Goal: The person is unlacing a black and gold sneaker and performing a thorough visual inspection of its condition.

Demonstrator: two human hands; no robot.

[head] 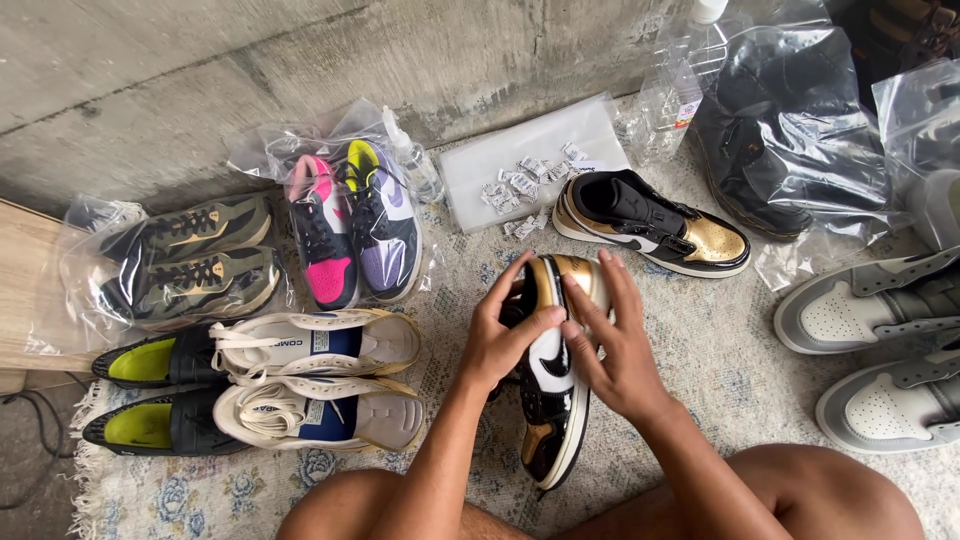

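A black, white and gold high-top sneaker (pixel 553 400) is held over the patterned rug, its heel away from me and its toe pointing toward my legs. My left hand (pixel 503 335) grips its left side near the collar. My right hand (pixel 612 345) wraps the right side, fingers over the gold heel. The matching sneaker (pixel 650 223) lies on its sole on the rug just beyond, toe pointing right.
A clear bag of small white packets (pixel 530 165) lies behind. To the left are bagged olive sneakers (pixel 190 265), bagged pink and purple sneakers (pixel 350 225) and a white, navy and black pair (pixel 310 385). Grey sneakers (pixel 880 340) and bagged black boots (pixel 790 130) sit on the right.
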